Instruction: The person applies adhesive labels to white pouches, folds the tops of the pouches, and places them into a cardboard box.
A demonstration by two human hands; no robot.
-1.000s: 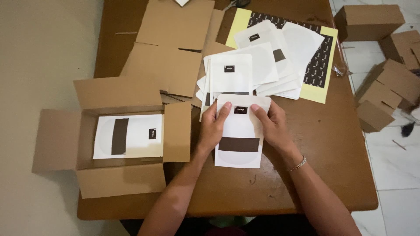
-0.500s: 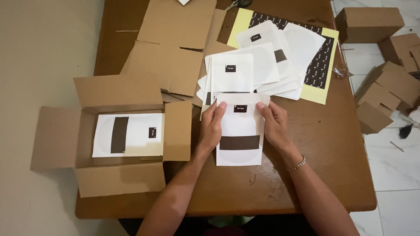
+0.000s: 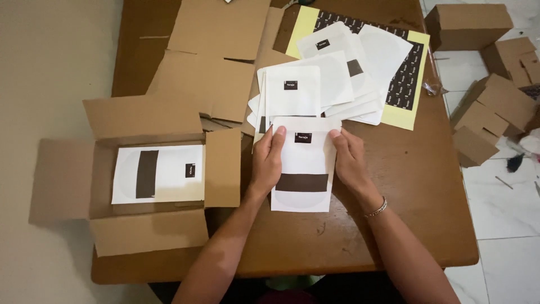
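A white pouch (image 3: 302, 166) with a dark band and a small black label lies flat on the brown table (image 3: 405, 186). My left hand (image 3: 268, 157) grips its left edge and my right hand (image 3: 349, 157) grips its right edge, thumbs on top near the upper corners. Just beyond it spreads a pile of white pouches (image 3: 329, 84) of the same kind.
An open cardboard box (image 3: 154, 174) at the table's left holds one white pouch lying sideways. Flat cardboard sheets (image 3: 216, 62) lie behind it. A yellow sheet of black stickers (image 3: 408, 84) sits under the pile. Several closed small boxes (image 3: 489, 107) are on the floor at right.
Both hands have kept their hold on the pouch, which has barely shifted on the table; the view has drifted a little.
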